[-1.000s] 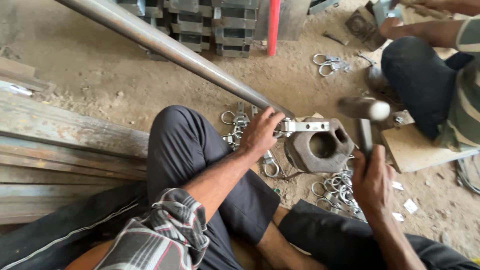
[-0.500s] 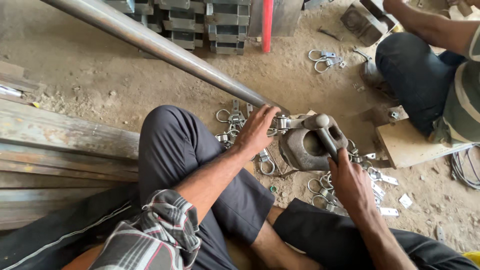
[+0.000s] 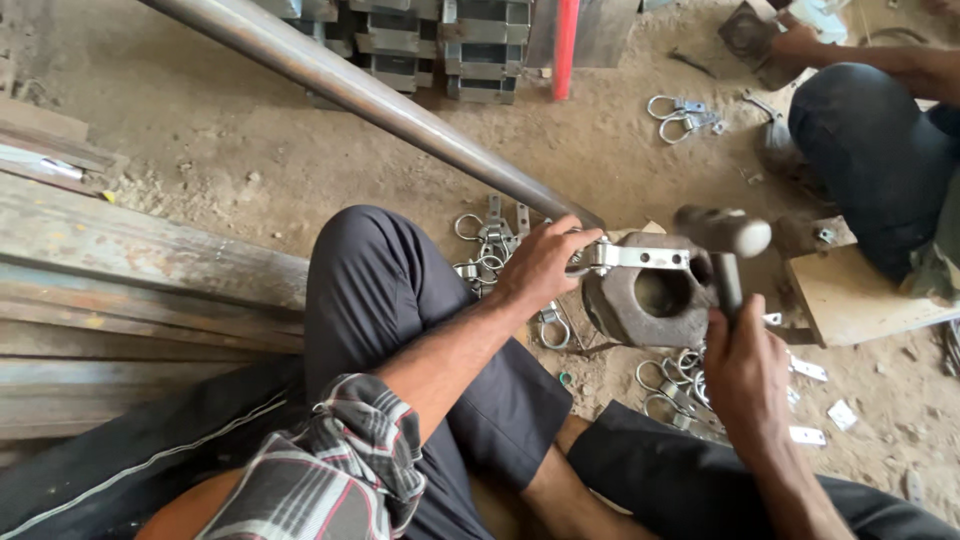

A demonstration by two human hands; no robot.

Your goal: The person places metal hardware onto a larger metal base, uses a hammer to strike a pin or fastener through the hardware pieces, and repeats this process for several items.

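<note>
My left hand grips a flat shiny metal latch piece and holds it across the top of a heavy iron block with a round hole on the ground. My right hand is closed around the handle of a steel hammer, whose head is raised just above the right end of the latch piece. I sit on the dirt floor with my dark-trousered knee up on the left.
Several ring-and-latch metal parts lie around the block and behind my left hand. A long steel pipe runs diagonally above. Wooden planks lie left. Another person sits at right beside a wooden board.
The hammer came down onto the latch piece on the block half a second ago and is now lifted again. My left hand stayed on the piece.
</note>
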